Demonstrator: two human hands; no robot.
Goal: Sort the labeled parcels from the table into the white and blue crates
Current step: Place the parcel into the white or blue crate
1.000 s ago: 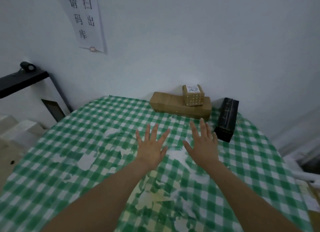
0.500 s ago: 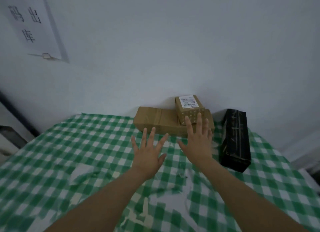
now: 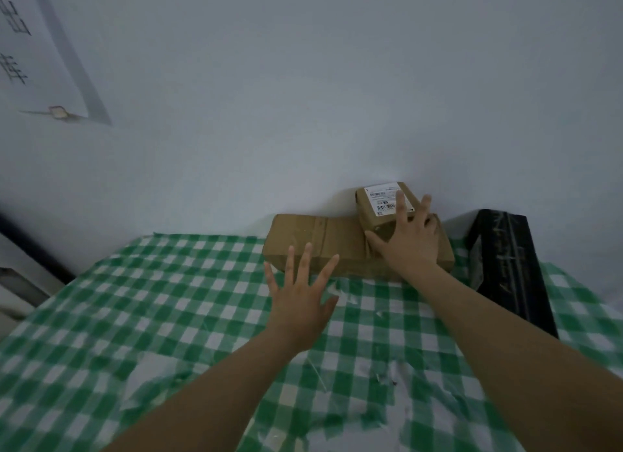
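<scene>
Head view, sorting inspection.
Right hand (image 3: 409,246) was spread over small labelled brown cardboard box (image 3: 377,203); left hand (image 3: 298,300) was spread above green-checked surface (image 3: 168,300).

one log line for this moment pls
right hand: spread over small labeled box atop long brown box | left hand: open, empty, over tablecloth | black box: untouched

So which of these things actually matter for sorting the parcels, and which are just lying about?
Part of the job: small labelled box; long brown box beneath it; black box (no label visible); right hand, spread over the small box; left hand, open.
Just there: green checked tablecloth; paper notice on the wall.
</scene>
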